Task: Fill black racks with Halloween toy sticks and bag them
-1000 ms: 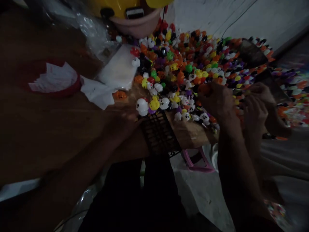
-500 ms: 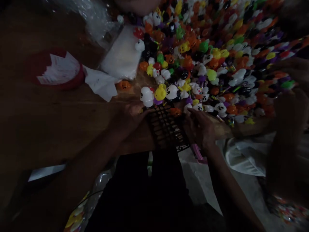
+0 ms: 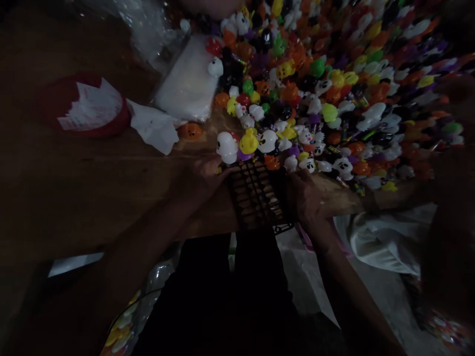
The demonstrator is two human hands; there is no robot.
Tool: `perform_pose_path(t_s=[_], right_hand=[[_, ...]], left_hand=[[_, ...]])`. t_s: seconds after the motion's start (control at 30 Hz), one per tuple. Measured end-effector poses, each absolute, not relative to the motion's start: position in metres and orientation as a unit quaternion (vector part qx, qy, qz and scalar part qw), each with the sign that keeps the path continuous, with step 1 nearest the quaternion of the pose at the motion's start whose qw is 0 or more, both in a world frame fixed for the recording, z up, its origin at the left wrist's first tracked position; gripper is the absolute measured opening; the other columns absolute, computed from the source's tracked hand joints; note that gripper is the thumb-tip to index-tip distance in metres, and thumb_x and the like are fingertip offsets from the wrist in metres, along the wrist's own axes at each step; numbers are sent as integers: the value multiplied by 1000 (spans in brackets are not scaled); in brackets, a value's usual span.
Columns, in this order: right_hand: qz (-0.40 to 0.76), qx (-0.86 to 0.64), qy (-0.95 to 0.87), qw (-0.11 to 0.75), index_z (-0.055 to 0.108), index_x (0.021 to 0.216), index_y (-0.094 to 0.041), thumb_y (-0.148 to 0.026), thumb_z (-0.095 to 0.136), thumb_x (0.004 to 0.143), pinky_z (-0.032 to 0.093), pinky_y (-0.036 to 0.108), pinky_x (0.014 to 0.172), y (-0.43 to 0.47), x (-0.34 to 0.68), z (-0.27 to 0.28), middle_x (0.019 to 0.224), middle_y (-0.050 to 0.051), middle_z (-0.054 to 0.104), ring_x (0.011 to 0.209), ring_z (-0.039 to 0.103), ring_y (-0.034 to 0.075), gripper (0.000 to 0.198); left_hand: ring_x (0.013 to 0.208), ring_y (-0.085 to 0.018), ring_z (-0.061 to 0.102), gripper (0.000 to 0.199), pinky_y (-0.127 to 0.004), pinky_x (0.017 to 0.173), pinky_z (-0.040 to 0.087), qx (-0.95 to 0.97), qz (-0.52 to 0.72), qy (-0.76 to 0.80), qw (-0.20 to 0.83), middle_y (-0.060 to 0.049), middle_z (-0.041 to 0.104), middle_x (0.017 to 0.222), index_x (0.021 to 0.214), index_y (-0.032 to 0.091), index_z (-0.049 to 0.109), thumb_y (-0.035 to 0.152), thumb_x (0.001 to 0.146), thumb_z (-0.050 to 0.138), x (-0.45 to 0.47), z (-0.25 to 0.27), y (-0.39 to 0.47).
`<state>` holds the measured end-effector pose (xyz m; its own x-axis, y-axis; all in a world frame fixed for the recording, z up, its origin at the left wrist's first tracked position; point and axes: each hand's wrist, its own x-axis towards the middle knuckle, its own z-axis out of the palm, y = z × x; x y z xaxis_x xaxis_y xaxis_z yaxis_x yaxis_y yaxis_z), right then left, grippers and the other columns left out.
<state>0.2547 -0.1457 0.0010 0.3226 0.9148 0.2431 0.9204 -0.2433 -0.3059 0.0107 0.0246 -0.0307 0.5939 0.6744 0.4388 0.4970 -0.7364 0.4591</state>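
A dark plastic grid rack [image 3: 256, 190] with rows of slots lies at the table's front edge, its near end jutting over my lap. My left hand [image 3: 206, 173] is closed on its upper left corner. At the other side, my right hand [image 3: 305, 198] grips the right edge, with its fingertips partly lost in shadow. Along the far edge sit a white ghost figure [image 3: 227, 147], a yellow figure [image 3: 248, 142], another white ghost [image 3: 266, 142] and an orange pumpkin figure [image 3: 272, 162].
A large heap of small colourful figures [image 3: 330, 113] covers the table's right side. At left are a red bowl [image 3: 107, 129] of paper slips, a white paper piece [image 3: 158, 129] and clear plastic bags [image 3: 191, 81]. Another person's arm [image 3: 451, 207] is at far right.
My right hand has drawn back slightly from the figures and closed at the rack's right edge. The orange pumpkin figure sits a little farther up. My left hand stays put.
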Motion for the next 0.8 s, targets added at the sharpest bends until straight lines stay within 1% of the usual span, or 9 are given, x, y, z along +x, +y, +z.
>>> perform_pose_path(t_s=[0.1,0.2,0.3,0.37,0.43,0.5,0.6,0.7,0.8], right_hand=[[-18,-796,-559,231,75,98,-19,-34,51,98,46,31,61,-151,249,13,95,10,69,70,59,19,28],[-18,-795,-542,273,72,103,-19,-42,55,97,51,35,67,-153,234,26,90,10,71,73,62,22,30],[15,-787,-547,286,70,107,-18,-43,57,96,54,38,71,-142,213,35,86,9,72,74,64,24,30],[45,-762,-573,298,70,108,-19,-42,59,94,56,39,75,-130,198,35,91,10,74,79,67,25,29],[73,-727,-594,337,72,108,-20,-41,61,92,57,39,76,-117,184,30,95,10,76,83,69,26,28],[99,-697,-583,406,74,103,-20,-41,65,88,58,39,77,-106,173,22,96,9,78,85,71,25,27],[150,-678,-519,498,76,93,-21,-44,71,85,59,40,85,-95,161,10,96,6,79,89,72,24,25],[217,-678,-483,510,76,84,-20,-46,76,83,58,39,88,-90,152,3,91,4,79,88,72,23,26],[209,-702,-467,496,75,79,-19,-47,77,81,57,36,81,-88,150,-1,84,3,78,80,71,22,28]], left_hand=[[85,-25,72,28,-36,83,56,881,280,343,167,-8,76,86,86,19,68,46,95,64,12,-27,24],[89,-25,71,16,-37,86,55,887,261,331,189,-7,76,93,94,19,70,32,89,63,11,-24,26],[92,-25,70,16,-37,88,54,892,255,301,221,-8,75,95,97,17,70,24,86,60,9,-20,30],[92,-24,69,14,-36,86,53,891,250,291,242,-7,75,94,95,18,69,24,87,60,8,-18,32],[91,-23,69,13,-35,85,53,889,251,287,253,-7,74,94,95,19,68,26,91,59,7,-17,33],[90,-22,69,14,-35,86,53,892,249,279,254,-6,74,94,95,19,68,27,94,57,7,-16,32],[93,-24,70,13,-36,88,53,893,244,282,251,-7,75,96,98,18,70,23,92,60,8,-16,31],[99,-26,71,18,-38,92,54,892,241,295,242,-11,76,104,105,15,71,18,90,63,9,-15,30],[102,-27,72,18,-39,94,55,897,232,292,236,-12,76,105,106,13,72,17,91,63,10,-11,29]])
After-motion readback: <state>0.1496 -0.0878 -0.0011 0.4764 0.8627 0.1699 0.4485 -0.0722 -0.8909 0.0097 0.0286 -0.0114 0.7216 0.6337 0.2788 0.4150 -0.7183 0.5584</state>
